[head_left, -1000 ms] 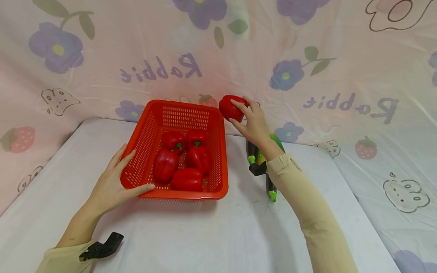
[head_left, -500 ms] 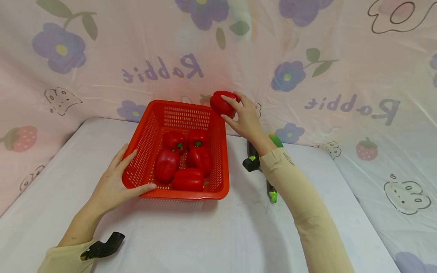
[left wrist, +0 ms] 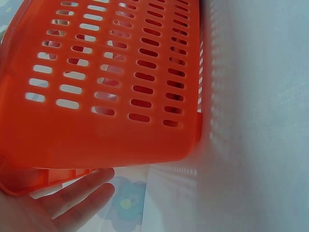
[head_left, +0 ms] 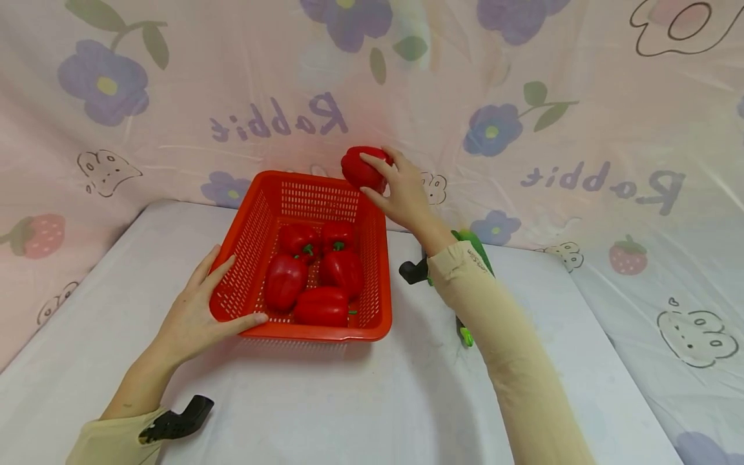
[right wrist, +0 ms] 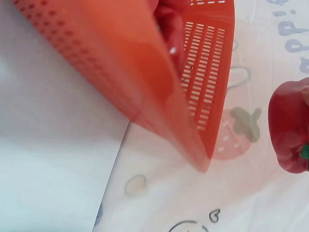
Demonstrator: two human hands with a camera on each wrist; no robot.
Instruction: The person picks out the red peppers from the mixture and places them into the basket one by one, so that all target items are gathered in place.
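My right hand point(head_left: 401, 194) holds a red bell pepper point(head_left: 357, 166) in its fingertips, above the back right corner of a red plastic basket point(head_left: 314, 332). The right wrist view shows that bell pepper point(right wrist: 288, 125) at its right edge with a bit of green stem, most of the hand being out of frame. At the basket's near left corner, my left hand point(head_left: 194, 316) rests with spread, fairly straight fingers along the side and the thumb on the front rim. Straight fingers point(left wrist: 79, 200) show under the rim in the left wrist view. Several more red peppers point(head_left: 285, 282) lie inside the basket.
To the basket's right, partly hidden by the right sleeve, lie a long green vegetable point(head_left: 473, 248) and a dark eggplant with a green tip point(head_left: 467, 336). A patterned cloth point(head_left: 261, 64) hangs behind the white table point(head_left: 325, 407). Black wrist mounts point(head_left: 180, 420) protrude from both sleeves.
My right hand has carried the bell pepper leftward and slightly up, from beside the basket to over its back right corner. The left hand has kept its place at the basket.
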